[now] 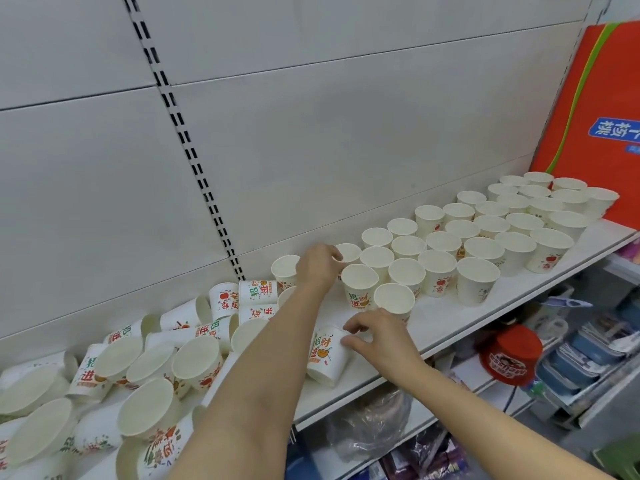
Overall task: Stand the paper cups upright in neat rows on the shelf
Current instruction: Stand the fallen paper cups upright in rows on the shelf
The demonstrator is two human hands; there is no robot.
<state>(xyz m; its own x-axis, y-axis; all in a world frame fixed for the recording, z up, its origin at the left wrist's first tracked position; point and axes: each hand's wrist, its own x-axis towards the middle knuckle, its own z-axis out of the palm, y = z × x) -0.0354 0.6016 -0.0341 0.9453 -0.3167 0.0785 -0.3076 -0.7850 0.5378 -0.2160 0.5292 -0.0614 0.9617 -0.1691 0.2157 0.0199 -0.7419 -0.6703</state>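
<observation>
1. white slotted panels back a long white shelf [450, 317], with a red carton [595, 109] standing at its far right end.
2. upright cups [478, 284] fill rows across the right half; a tumbled heap of cups [145, 368] covers the left.
3. left hand [317, 266] reaches to the back row, fingers curled at a standing cup's rim; whether it grips, i cannot tell.
4. right hand [377, 339], the nearer one, pinches a tipped cup [329, 355] at the shelf's front edge, its long axis pointing toward the camera, mouth away.
</observation>
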